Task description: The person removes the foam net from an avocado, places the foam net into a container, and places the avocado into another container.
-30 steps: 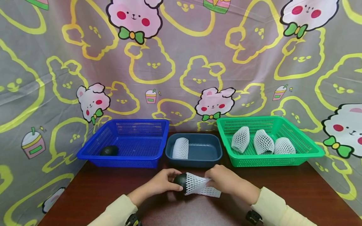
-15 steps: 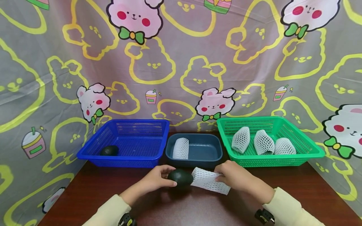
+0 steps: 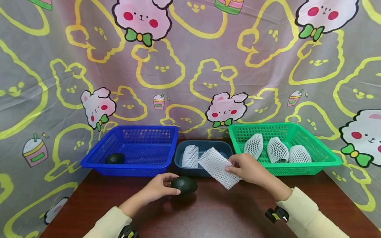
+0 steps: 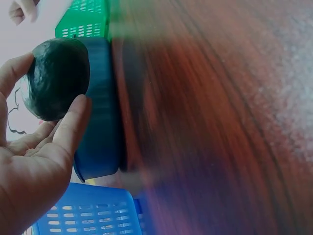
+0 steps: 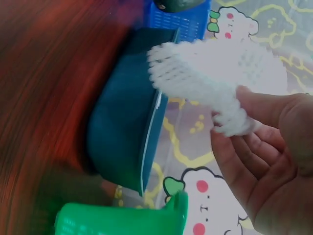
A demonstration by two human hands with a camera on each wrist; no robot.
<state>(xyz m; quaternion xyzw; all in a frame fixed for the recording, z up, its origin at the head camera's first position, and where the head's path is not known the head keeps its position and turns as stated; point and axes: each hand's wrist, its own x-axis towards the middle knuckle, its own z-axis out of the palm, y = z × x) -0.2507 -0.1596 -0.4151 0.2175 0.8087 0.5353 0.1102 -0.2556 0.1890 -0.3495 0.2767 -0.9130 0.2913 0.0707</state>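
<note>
A dark green avocado [image 3: 185, 185] is held at its left end by my left hand [image 3: 157, 188], thumb below and fingers behind it. In the left wrist view the bare avocado [image 4: 57, 78] sits between the thumb and fingertips. My right hand [image 3: 250, 170] pinches a flattened white foam net sleeve [image 3: 220, 168] by its right edge, over the front rim of the dark blue-grey tub [image 3: 214, 158]. The right wrist view shows the foam net sleeve [image 5: 210, 73] between thumb and fingers. Another foam net sleeve [image 3: 190, 156] lies in the tub's left part.
At the left stands a blue basket [image 3: 128, 170] with one dark avocado [image 3: 115, 158] in it. A green basket [image 3: 285, 170] at the right holds several net-wrapped things [image 3: 277, 150]. Behind them hangs a patterned cloth [image 3: 184, 66]. The brown tabletop [image 3: 214, 215] lies in front.
The foam net sleeve has come off the avocado. My right hand has carried it up and right to the tub's front. My left hand has shifted slightly left with the avocado.
</note>
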